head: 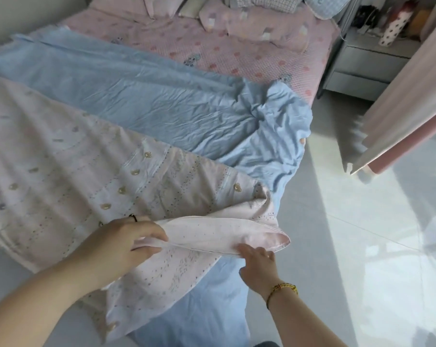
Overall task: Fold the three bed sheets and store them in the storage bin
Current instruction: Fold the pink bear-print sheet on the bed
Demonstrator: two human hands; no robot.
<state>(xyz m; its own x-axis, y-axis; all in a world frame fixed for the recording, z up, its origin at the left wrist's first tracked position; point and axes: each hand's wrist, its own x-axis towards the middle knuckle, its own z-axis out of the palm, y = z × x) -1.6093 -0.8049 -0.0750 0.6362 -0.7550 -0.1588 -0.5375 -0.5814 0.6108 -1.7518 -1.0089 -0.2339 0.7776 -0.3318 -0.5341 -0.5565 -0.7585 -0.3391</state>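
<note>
A pale pink sheet with small bear prints (69, 176) lies spread across the near end of the bed, on top of a light blue sheet (162, 101). My left hand (121, 244) pinches the hemmed edge of the pink sheet near its corner. My right hand (258, 264) grips the same edge a little further right, just below the turned-up corner (274, 237). The blue sheet hangs over the bed's right side and foot. No storage bin is in view.
The bed (237, 53) has a pink patterned cover with pillows and a bunched quilt (257, 23) at its head. A grey nightstand (367, 63) stands to the right, with a pink curtain (407, 101) nearer me. Glossy white floor (362, 246) runs along the right.
</note>
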